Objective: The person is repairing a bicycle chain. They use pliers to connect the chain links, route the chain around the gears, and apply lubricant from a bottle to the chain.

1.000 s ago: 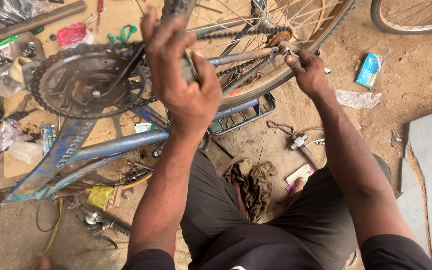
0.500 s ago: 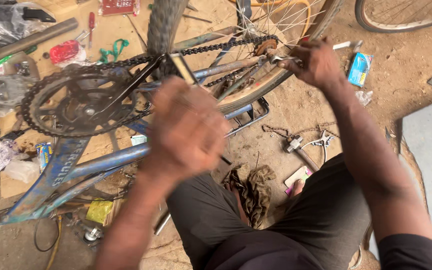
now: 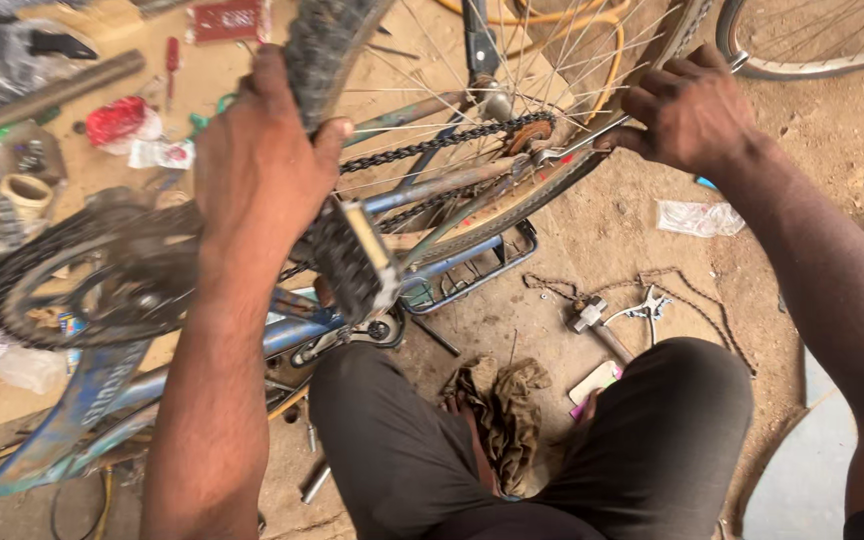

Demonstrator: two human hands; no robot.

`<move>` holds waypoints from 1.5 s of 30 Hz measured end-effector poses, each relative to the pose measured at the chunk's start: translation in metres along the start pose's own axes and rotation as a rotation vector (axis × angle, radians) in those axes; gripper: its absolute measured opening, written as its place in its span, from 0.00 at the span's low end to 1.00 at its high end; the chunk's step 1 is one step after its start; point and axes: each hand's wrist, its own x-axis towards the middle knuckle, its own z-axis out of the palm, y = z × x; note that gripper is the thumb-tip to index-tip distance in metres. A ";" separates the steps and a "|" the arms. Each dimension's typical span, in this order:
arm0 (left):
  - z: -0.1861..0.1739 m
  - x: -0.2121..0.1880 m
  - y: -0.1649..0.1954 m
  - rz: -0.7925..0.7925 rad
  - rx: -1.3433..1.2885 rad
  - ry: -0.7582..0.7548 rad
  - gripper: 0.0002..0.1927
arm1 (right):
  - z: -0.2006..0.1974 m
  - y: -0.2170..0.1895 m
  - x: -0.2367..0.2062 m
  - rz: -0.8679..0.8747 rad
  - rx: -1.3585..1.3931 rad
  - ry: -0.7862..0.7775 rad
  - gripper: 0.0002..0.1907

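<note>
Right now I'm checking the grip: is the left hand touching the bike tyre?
Touching. The head view shows the left hand wrapped against the dark knobbly tyre, thumb pressed on its side, no gap between them.

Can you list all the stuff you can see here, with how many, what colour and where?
bicycle frame: one, blue, lying at left
chainring: one, dark, left
pedal: one, black, centre
chain: one, dark, on the bicycle, upper centre
rear wheel: one, silver spokes, top centre
second wheel: one, top right corner
rag: one, brown, on the ground between the knees
screwdriver: one, red handle, upper left
loose chain: one, rusty, on the ground at right
left hand: on the tyre
right hand: at the wheel's rim
</note>
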 end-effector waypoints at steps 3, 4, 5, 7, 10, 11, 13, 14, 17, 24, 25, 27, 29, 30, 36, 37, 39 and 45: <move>0.000 -0.004 0.006 -0.015 0.018 0.072 0.39 | 0.015 0.006 -0.013 0.114 0.023 -0.280 0.34; 0.000 -0.004 0.008 -0.028 0.015 0.084 0.39 | 0.020 0.004 -0.019 0.137 0.006 -0.307 0.34; 0.000 -0.004 0.009 -0.068 0.042 0.038 0.40 | 0.027 0.000 -0.023 0.158 -0.008 -0.334 0.33; -0.001 -0.003 0.010 -0.142 0.099 -0.057 0.41 | 0.041 -0.001 -0.026 0.073 0.140 0.141 0.31; -0.001 -0.001 0.012 -0.128 0.122 -0.030 0.42 | 0.059 -0.010 -0.026 0.082 0.258 0.401 0.28; -0.001 0.000 0.013 -0.137 0.117 -0.034 0.41 | 0.061 -0.012 -0.026 0.107 0.261 0.431 0.27; -0.003 0.000 0.014 -0.148 0.099 -0.041 0.39 | 0.056 -0.015 -0.030 0.118 0.291 0.408 0.27; -0.006 0.000 0.013 -0.145 0.098 -0.052 0.37 | 0.050 -0.017 -0.032 0.127 0.303 0.395 0.27; -0.013 0.003 0.008 -0.171 0.046 -0.146 0.34 | 0.025 -0.024 -0.037 0.206 0.305 0.247 0.32; -0.019 0.001 0.003 -0.158 -0.040 -0.141 0.33 | -0.008 -0.031 -0.020 0.318 0.349 -0.158 0.30; -0.019 -0.001 0.006 -0.160 -0.033 -0.127 0.34 | -0.009 -0.031 -0.019 0.325 0.348 -0.168 0.32; -0.022 -0.003 0.015 -0.233 0.017 -0.181 0.36 | -0.010 -0.029 -0.016 0.321 0.325 -0.202 0.33; -0.026 0.000 0.023 -0.339 0.051 -0.255 0.37 | -0.012 -0.028 -0.014 0.299 0.286 -0.255 0.33; -0.028 0.002 0.026 -0.363 0.141 -0.291 0.36 | -0.013 -0.026 -0.014 0.254 0.248 -0.220 0.31; -0.011 0.038 0.042 -0.445 0.330 -0.395 0.34 | -0.017 -0.009 0.008 0.016 0.550 -0.402 0.23; -0.001 0.041 0.047 -0.461 0.310 -0.410 0.34 | -0.015 -0.007 0.015 -0.021 0.649 -0.541 0.22; 0.010 0.050 0.049 -0.456 0.293 -0.442 0.34 | -0.013 -0.007 0.027 -0.103 0.761 -0.757 0.20; 0.008 0.063 0.024 -0.502 0.166 -0.466 0.36 | -0.002 -0.017 0.050 -0.068 0.805 -0.954 0.12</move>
